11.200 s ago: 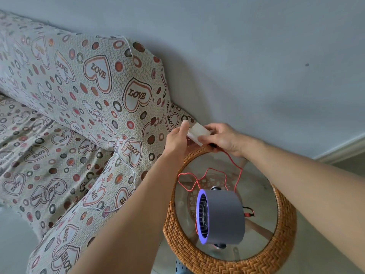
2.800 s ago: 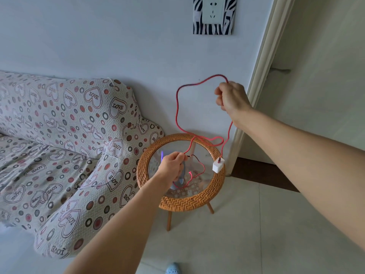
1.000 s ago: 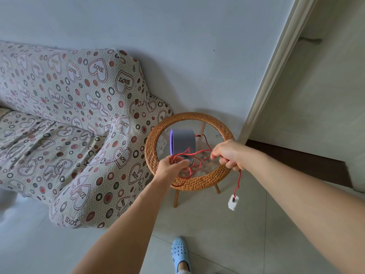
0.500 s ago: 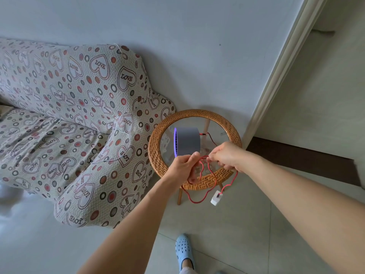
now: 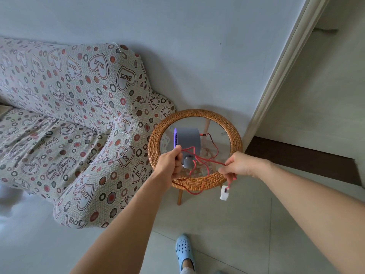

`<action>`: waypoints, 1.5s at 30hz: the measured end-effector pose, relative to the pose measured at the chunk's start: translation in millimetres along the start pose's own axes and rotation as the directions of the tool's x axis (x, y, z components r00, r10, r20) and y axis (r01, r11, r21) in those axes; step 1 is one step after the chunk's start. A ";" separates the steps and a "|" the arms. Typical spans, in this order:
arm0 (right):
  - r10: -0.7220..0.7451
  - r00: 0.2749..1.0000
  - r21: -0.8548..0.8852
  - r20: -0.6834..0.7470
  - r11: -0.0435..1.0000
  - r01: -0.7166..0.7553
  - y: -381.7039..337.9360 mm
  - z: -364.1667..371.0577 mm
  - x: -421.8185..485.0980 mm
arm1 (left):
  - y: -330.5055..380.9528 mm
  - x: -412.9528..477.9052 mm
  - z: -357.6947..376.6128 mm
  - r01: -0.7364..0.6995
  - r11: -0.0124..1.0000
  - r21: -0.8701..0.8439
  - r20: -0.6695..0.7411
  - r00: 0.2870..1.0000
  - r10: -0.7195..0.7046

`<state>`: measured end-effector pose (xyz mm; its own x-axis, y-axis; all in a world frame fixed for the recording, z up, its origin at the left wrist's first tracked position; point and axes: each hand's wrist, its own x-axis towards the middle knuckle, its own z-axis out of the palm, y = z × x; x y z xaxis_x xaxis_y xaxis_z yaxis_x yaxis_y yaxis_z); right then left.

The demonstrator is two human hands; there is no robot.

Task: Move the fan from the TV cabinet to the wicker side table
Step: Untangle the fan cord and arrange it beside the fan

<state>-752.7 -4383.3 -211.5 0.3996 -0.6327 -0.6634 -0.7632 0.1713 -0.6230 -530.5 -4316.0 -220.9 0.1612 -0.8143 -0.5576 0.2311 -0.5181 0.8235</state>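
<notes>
We see the grey drum-shaped fan (image 5: 188, 139) standing on the round glass-topped wicker side table (image 5: 199, 183). Our left hand (image 5: 170, 162) and right hand (image 5: 240, 165) each pinch its thin red cable (image 5: 209, 165), whose white plug (image 5: 224, 192) dangles below the rim.

The fan (image 5: 188, 139), a grey drum with a violet glowing ring on its left face, stood upright on a small grey foot on the glass top of the round wicker side table (image 5: 197, 182), left of centre. Its red cable (image 5: 205, 161) ran from the fan's right side, looped over the near edge, and ended in a white plug (image 5: 224, 192) hanging below the rim.
</notes>
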 end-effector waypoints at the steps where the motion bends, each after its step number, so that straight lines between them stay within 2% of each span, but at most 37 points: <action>1: 0.024 1.000 -0.028 -0.009 0.999 -0.024 8.8 -2.7 -2.3 | 0.7 1.2 -7.7 -0.001 1.000 -0.015 -0.028 1.000 0.000; 5: 0.070 0.990 -0.191 -0.122 0.977 -0.092 40.1 -10.2 -10.4 | 3.5 4.6 -32.1 -0.002 0.998 -0.060 -0.150 0.989 -0.007; 8: 0.079 0.981 -0.083 -0.176 0.992 -0.095 52.0 -8.5 -8.7 | 0.5 5.9 -37.5 -0.007 1.000 0.026 -0.191 0.981 0.012; 10: 0.045 0.973 -0.009 -0.227 0.999 -0.048 54.2 -6.3 -5.8 | -2.8 5.7 -34.0 -0.009 0.994 0.108 -0.177 0.984 0.028; 15: -0.042 0.916 -0.091 -0.398 0.996 0.006 50.3 -3.3 -1.5 | -13.0 5.5 -13.6 0.018 0.960 0.280 -0.083 0.997 0.005; 17: -0.031 0.904 -0.002 -0.426 0.999 0.033 43.2 -3.8 2.4 | -19.0 8.3 -4.2 0.011 0.924 0.382 -0.071 0.997 0.017; 21: -0.032 0.924 0.224 -0.381 0.966 0.126 18.5 -0.4 9.6 | -29.3 15.3 12.8 -0.057 0.856 0.514 0.037 0.998 0.045; 26: -0.090 0.934 0.353 -0.346 0.910 0.218 -18.6 2.9 15.1 | -40.2 20.8 27.3 -0.137 0.751 0.646 0.198 0.980 0.009; 30: -0.096 0.935 0.460 -0.340 0.851 0.254 -39.0 0.4 18.6 | -47.1 25.6 39.2 -0.177 0.760 0.625 0.232 0.972 0.036; 37: -0.056 0.938 0.609 -0.342 0.747 0.267 -50.0 -4.0 30.6 | -48.0 29.8 38.0 -0.107 0.836 0.538 0.219 0.976 -0.016; 39: -0.046 0.922 0.580 -0.383 0.765 0.280 -46.2 -5.1 34.3 | -48.4 29.5 36.9 -0.079 0.848 0.523 0.195 0.980 -0.029; 41: -0.058 0.920 0.403 -0.388 0.887 0.226 -37.4 -2.5 35.4 | -48.2 30.2 36.2 -0.065 0.891 0.449 0.182 0.983 -0.020; 43: -0.054 0.966 0.231 -0.253 0.966 0.115 -24.0 6.6 35.8 | -46.2 31.7 36.9 -0.077 0.919 0.385 0.183 0.983 0.006; 45: 0.011 0.999 0.277 -0.038 0.961 0.000 -11.5 17.1 37.6 | -43.2 32.7 38.8 -0.104 0.935 0.339 0.193 0.980 0.039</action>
<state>-720.2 -4396.2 -236.4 0.3718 -0.6587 -0.6541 -0.5925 0.3741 -0.7135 -572.4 -4330.5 -270.6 -0.0185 -0.8691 -0.4944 -0.1256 -0.4885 0.8635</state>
